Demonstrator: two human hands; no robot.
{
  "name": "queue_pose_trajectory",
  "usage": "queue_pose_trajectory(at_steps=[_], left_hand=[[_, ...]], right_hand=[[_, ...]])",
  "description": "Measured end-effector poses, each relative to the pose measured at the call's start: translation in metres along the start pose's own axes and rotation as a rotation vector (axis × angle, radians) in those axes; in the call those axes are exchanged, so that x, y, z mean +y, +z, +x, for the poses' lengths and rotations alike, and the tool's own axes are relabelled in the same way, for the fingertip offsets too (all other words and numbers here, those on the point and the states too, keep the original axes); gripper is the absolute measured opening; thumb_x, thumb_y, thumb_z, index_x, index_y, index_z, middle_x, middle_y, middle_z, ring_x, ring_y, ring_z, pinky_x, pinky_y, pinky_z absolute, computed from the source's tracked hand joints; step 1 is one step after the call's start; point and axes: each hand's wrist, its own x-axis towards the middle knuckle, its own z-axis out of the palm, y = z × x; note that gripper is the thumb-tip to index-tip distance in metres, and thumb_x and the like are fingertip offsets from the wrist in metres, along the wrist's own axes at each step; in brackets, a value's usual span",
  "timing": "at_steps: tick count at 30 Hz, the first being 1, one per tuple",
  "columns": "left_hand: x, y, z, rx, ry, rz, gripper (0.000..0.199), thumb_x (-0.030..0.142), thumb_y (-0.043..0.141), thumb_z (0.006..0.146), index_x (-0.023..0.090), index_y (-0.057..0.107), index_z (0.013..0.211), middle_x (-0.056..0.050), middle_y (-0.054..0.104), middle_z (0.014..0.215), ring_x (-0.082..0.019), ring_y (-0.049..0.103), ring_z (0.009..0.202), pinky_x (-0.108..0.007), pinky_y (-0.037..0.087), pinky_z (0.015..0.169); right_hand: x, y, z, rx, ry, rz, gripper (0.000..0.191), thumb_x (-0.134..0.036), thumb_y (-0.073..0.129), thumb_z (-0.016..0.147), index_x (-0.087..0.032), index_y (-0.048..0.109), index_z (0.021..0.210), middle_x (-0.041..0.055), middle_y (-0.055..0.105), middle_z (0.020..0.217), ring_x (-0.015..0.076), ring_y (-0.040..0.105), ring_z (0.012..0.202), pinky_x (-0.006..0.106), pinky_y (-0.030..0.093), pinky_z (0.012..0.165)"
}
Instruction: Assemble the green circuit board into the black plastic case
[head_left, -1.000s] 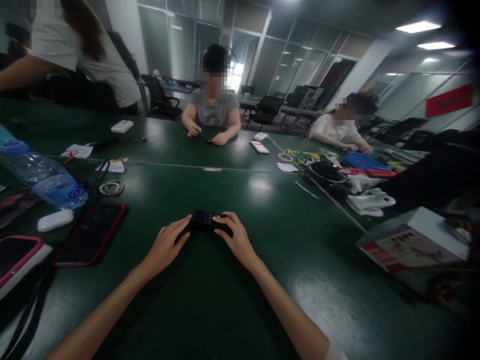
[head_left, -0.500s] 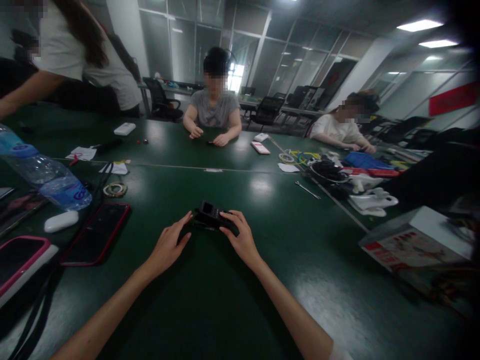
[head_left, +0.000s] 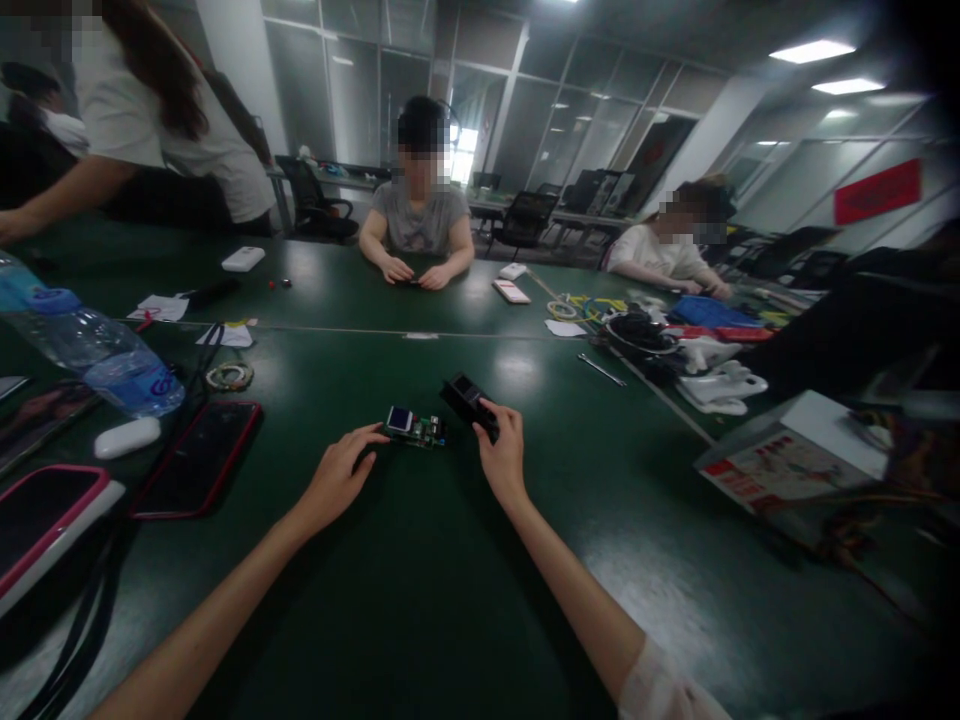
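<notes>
A small green circuit board [head_left: 415,428] with a little square screen lies on the green table in front of me. The fingertips of my left hand [head_left: 343,475] reach its left edge; thumb and fingers are apart, and they do not wrap around the board. Just right of the board, my right hand [head_left: 504,448] pinches a black plastic casing [head_left: 466,396] with a window in it, holding it tilted by its lower right end. The casing's underside is hidden.
To the left are a red-edged phone [head_left: 199,460], a white earbud case [head_left: 127,438], a water bottle [head_left: 112,350] and black straps. A wrench [head_left: 601,370], cables [head_left: 637,330] and a metal box [head_left: 799,455] lie on the right. Several people are around the table.
My right hand has lifted the black casing off to the right, uncovering the circuit board. My left hand stays at the board's left side. The view has shifted slightly.
</notes>
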Motion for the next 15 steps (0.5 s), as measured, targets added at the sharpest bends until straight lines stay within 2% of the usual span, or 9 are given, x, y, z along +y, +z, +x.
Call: queue_pose_trajectory(at_steps=[6, 15], left_hand=[[-0.0045, 0.0049, 0.0008, -0.035, 0.072, 0.150, 0.043, 0.021, 0.037, 0.097, 0.036, 0.041, 0.137, -0.001, 0.039, 0.147, -0.023, 0.039, 0.133, -0.048, 0.037, 0.102], [-0.0032, 0.0061, -0.0001, -0.058, 0.076, 0.209, 0.045, 0.021, 0.036, 0.097, 0.037, 0.037, 0.139, -0.001, 0.035, 0.150, -0.023, 0.034, 0.135, -0.048, 0.034, 0.103]], right_hand=[[0.0077, 0.0076, -0.0005, -0.070, 0.000, -0.089, 0.042, -0.015, 0.052, 0.084, -0.026, 0.055, 0.125, 0.0085, 0.045, 0.115, 0.0228, 0.051, 0.107, 0.044, 0.046, 0.095], [0.0078, 0.0073, -0.0015, -0.094, -0.022, -0.105, 0.044, -0.019, 0.055, 0.085, -0.029, 0.052, 0.128, 0.0088, 0.046, 0.116, 0.0255, 0.051, 0.108, 0.048, 0.047, 0.093]])
